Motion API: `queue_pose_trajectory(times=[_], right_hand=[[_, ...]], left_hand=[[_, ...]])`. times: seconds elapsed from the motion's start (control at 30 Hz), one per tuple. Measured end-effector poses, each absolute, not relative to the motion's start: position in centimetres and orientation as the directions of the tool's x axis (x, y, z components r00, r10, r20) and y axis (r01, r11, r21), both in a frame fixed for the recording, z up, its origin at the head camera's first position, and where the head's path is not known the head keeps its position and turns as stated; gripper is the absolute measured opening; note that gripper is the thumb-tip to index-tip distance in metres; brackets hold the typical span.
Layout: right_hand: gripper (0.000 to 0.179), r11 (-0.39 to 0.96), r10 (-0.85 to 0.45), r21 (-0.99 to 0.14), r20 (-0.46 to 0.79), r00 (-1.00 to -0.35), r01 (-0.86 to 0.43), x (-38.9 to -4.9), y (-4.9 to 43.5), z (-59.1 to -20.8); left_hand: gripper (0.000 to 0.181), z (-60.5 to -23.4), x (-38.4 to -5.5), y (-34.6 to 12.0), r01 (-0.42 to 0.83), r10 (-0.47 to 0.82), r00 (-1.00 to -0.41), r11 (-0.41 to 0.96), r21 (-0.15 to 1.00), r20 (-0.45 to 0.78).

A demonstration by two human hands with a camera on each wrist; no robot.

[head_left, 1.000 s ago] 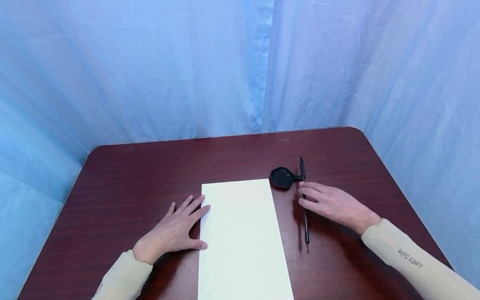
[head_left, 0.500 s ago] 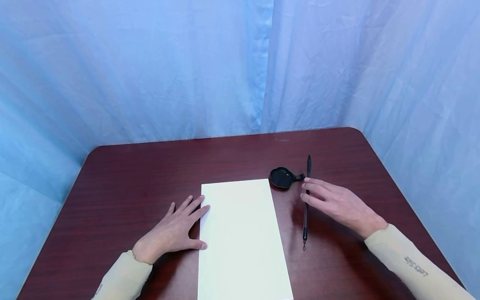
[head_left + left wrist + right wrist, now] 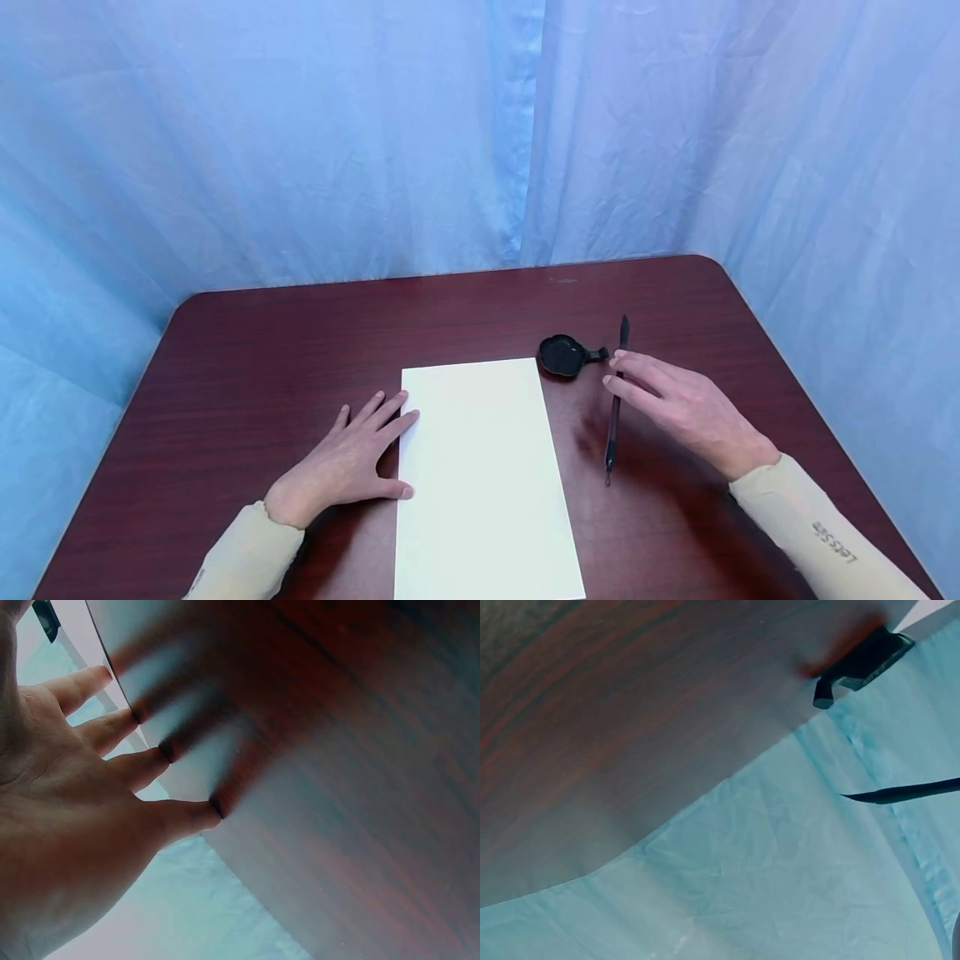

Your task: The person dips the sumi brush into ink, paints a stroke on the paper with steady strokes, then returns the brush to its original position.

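Note:
A dark writing brush (image 3: 612, 429) with a hanging loop at its end is pinched by my right hand (image 3: 690, 408), its tip pointing away from me. In the right wrist view the brush tip (image 3: 900, 794) shows above the table surface, while most of the hand is out of that view. Just left of it sits a black flower-shaped ink dish (image 3: 561, 356) with a short handle. My left hand (image 3: 348, 462) lies spread, fingertips and thumb on the left edge of a white paper sheet (image 3: 483, 483). The left wrist view shows its fingers (image 3: 135, 769) spread against the table.
The dark red wooden table (image 3: 300, 342) has rounded far corners. Pale blue curtains (image 3: 337, 150) hang behind it and along both sides. The ink dish stands close to the paper's far right corner.
The brush has come off the dish's handle, moving right and lifting in my right hand, and its slant has changed. My left hand and the paper stay in place.

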State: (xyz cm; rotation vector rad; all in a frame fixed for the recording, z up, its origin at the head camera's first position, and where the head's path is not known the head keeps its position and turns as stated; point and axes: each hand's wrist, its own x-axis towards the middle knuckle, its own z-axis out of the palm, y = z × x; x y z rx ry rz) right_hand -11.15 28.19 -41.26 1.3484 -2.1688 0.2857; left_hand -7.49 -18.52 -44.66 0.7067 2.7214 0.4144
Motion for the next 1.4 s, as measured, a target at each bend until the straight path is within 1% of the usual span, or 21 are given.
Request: queue_pose_trajectory(times=[0.2, 0.43, 0.6, 0.7, 0.87, 1.07, 1.23, 1.4], right_hand=[[0.042, 0.474, -0.714, 0.099, 0.624, -0.316, -0.875, -11.2, 27.5, -40.7], [0.034, 0.478, -0.65, 0.116, 0.714, -0.262, -0.871, -11.4, 26.5, -39.8], [0.032, 0.493, -0.626, 0.127, 0.738, -0.25, -0.861, -11.5, 26.2, -39.5], [0.03, 0.493, -0.607, 0.133, 0.761, -0.23, -0.86, -11.6, 25.9, -39.4], [0.027, 0.487, -0.57, 0.118, 0.794, -0.213, -0.865, -11.9, 25.5, -39.5], [0.025, 0.504, -0.543, 0.099, 0.809, -0.225, -0.858, -12.1, 25.4, -39.8], [0.028, 0.52, -0.507, 0.033, 0.816, -0.278, -0.854, -12.3, 25.3, -40.1], [0.035, 0.529, -0.422, -0.061, 0.846, -0.325, -0.847, -12.7, 25.0, -40.2]], left_hand=[[0.097, -44.7, -7.5, -18.5, 0.418, 0.506, -0.835, 0.838, 0.351, -0.215], [0.097, -44.7, -7.5, -18.5, 0.42, 0.508, -0.835, 0.837, 0.35, -0.212], [0.097, -44.8, -7.5, -18.5, 0.421, 0.509, -0.835, 0.836, 0.351, -0.211], [0.097, -44.7, -7.5, -18.5, 0.422, 0.51, -0.835, 0.836, 0.351, -0.209], [0.097, -44.7, -7.5, -18.5, 0.426, 0.512, -0.834, 0.834, 0.351, -0.205], [0.097, -44.7, -7.5, -18.5, 0.426, 0.514, -0.832, 0.833, 0.353, -0.207], [0.097, -44.6, -7.5, -18.5, 0.423, 0.512, -0.834, 0.833, 0.356, -0.208], [0.097, -44.6, -7.4, -18.5, 0.419, 0.508, -0.836, 0.835, 0.356, -0.207]])
